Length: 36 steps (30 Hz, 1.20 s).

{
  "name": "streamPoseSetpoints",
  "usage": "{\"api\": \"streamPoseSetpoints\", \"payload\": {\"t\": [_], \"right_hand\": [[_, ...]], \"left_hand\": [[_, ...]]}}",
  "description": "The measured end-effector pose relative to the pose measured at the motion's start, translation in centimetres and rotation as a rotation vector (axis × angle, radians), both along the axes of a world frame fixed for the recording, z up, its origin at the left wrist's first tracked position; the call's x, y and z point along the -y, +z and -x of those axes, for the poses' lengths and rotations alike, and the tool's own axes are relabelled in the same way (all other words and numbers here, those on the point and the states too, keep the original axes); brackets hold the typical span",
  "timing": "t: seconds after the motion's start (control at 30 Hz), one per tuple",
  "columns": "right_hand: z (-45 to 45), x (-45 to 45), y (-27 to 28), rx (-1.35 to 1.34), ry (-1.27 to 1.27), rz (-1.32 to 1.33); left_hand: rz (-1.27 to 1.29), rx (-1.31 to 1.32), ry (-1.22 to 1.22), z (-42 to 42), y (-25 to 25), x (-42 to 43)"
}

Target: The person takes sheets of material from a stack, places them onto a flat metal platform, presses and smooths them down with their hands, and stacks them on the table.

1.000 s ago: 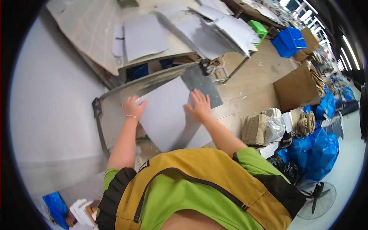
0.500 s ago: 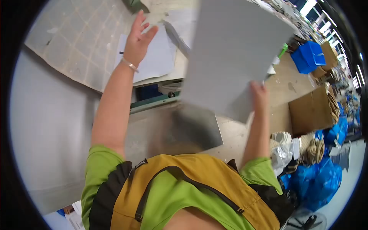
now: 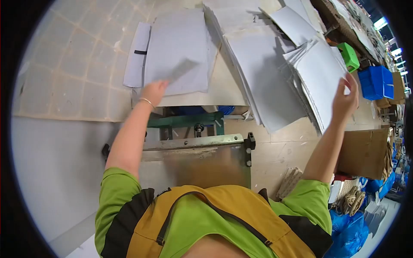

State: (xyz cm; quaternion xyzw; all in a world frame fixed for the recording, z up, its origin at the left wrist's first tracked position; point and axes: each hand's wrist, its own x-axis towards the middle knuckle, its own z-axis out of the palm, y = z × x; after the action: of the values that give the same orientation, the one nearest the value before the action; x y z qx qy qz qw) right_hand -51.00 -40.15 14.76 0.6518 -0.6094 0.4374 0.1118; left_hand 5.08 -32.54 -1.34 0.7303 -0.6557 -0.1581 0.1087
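Observation:
My left hand (image 3: 155,91) is at the lower left edge of a white sheet (image 3: 178,43) on the worktable, its fingers curled together. Whatever they pinch, if anything, is too small to see. A grey blurred patch, perhaps a shadow, lies on the sheet beyond my fingertips. My right hand (image 3: 346,99) is at the right edge of an uneven pile of white sheets (image 3: 320,71), thumb and fingers apart, with a gap between them. That pile lies partly over another stack of large sheets (image 3: 262,64), which juts past the table's front edge.
A narrow white strip with a black tab (image 3: 137,53) lies left of the sheet. Nearer my body is a metal-topped machine (image 3: 202,159) with a green frame. To the right are a green stool (image 3: 348,56), a blue bin (image 3: 375,84), a cardboard box (image 3: 363,152) and blue bags (image 3: 348,232).
The large grey board my right hand held up is no longer raised; that hand has moved right to the pile. My left hand has come down, its spread fingers now curled. The view has shifted.

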Motion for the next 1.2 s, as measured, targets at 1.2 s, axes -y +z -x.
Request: {"api": "streamPoseSetpoints", "payload": {"t": [1.2], "right_hand": [[-26.3, -27.7, -14.9, -0.516, 0.662, -0.316]], "left_hand": [[-0.426, -0.684, -0.782, 12.9, 4.2, -37.3]]}}
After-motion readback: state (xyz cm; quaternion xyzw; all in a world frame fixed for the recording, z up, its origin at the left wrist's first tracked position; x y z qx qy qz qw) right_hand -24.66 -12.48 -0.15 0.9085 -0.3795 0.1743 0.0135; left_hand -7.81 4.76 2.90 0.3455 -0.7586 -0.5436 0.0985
